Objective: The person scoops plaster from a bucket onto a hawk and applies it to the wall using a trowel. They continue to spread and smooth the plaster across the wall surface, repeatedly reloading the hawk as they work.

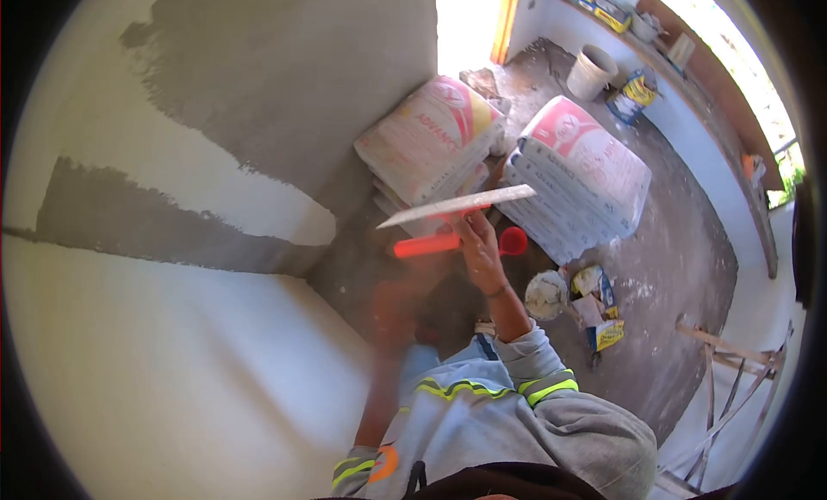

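My right hand (481,252) is wrapped round the red handle (426,245) of a long, flat trowel (457,205). The trowel's pale blade is seen nearly edge-on just beyond my fingers, in front of the stacked bags. To the left, my left hand (398,306) is a reddish blur low in front of my body, near the wall corner; its fingers and anything in them cannot be made out. A wall (284,78) carries grey, wet-looking patches with ragged edges beside a pale uncoated area.
Two stacks of printed bags (431,125) (586,142) stand ahead. On the floor (680,259) are a bucket (591,72), a white-filled container (546,295) and crumpled packets (607,332). A ledge (689,82) runs along the right wall; a wooden frame (732,354) stands at right.
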The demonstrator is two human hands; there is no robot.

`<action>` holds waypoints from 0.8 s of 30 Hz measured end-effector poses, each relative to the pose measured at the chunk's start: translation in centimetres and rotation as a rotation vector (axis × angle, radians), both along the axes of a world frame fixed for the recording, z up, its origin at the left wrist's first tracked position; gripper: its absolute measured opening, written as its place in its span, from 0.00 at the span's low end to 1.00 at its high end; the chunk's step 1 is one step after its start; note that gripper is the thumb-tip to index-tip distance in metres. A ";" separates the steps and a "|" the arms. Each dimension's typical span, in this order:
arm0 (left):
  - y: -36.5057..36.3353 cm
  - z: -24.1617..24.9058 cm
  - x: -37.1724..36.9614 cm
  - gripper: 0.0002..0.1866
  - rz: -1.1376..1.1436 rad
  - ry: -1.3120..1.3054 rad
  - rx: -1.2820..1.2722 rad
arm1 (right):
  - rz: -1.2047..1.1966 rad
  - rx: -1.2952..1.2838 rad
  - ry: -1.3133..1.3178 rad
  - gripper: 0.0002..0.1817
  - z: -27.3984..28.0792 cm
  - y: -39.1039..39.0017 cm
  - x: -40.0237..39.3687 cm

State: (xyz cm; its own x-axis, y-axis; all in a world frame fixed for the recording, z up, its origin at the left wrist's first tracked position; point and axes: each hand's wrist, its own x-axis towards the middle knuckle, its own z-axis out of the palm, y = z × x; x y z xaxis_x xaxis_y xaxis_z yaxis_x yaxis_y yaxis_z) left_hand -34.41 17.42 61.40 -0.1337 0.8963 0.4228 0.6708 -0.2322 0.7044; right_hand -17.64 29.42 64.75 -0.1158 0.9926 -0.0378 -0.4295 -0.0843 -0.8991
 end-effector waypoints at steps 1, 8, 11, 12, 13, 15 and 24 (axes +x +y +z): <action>0.7 0.4 2.3 0.08 -0.025 0.091 0.050 | -0.081 -0.051 -0.090 0.14 0.3 -0.4 0.9; 1.5 1.9 17.4 0.10 -0.169 0.065 0.134 | -0.411 0.048 -0.671 0.21 -3.1 -4.4 13.3; -0.4 3.6 18.2 0.07 -0.173 -0.007 0.157 | -0.374 -0.021 -0.492 0.16 -0.1 -5.2 17.2; -0.8 3.7 17.6 0.06 -0.092 -0.051 0.098 | -0.354 0.001 -0.401 0.14 -0.7 -4.9 18.0; -1.2 3.4 16.2 0.05 -0.009 -0.096 0.039 | -0.349 0.054 -0.358 0.11 -0.7 -4.6 18.3; -2.2 2.7 12.6 0.05 0.170 -0.086 -0.015 | -0.182 -0.074 -0.327 0.19 -5.1 -3.1 19.1; -7.3 0.3 -3.7 0.16 0.915 -0.288 0.089 | 0.243 -0.095 0.091 0.14 -4.5 3.8 8.8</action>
